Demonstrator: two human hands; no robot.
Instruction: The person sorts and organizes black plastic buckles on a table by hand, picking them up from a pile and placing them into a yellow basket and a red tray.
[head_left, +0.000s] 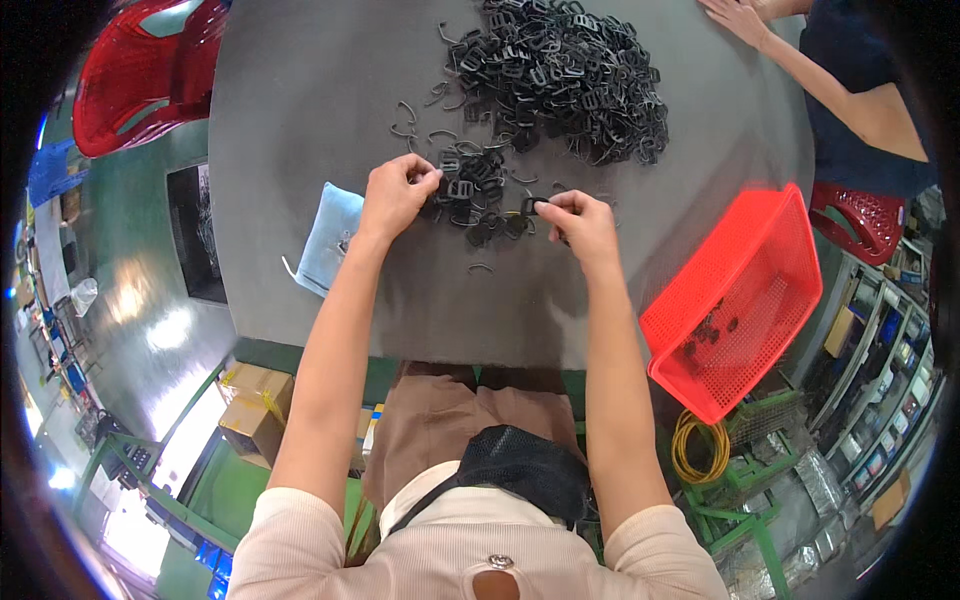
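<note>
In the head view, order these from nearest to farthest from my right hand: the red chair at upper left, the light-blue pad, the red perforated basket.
From your right hand:
1. Red perforated basket: right, lower.
2. Light-blue pad: left, beyond your left forearm.
3. Red chair: upper left, beyond the table.

Black buckle (529,205) sitting in right hand (586,228), at fingertips. Small heap (476,175) of black, slotted buckles lying jumbled between hands, its edge meeting left hand (398,195). Thin curved hooks (481,267) lying loose nearby.
</note>
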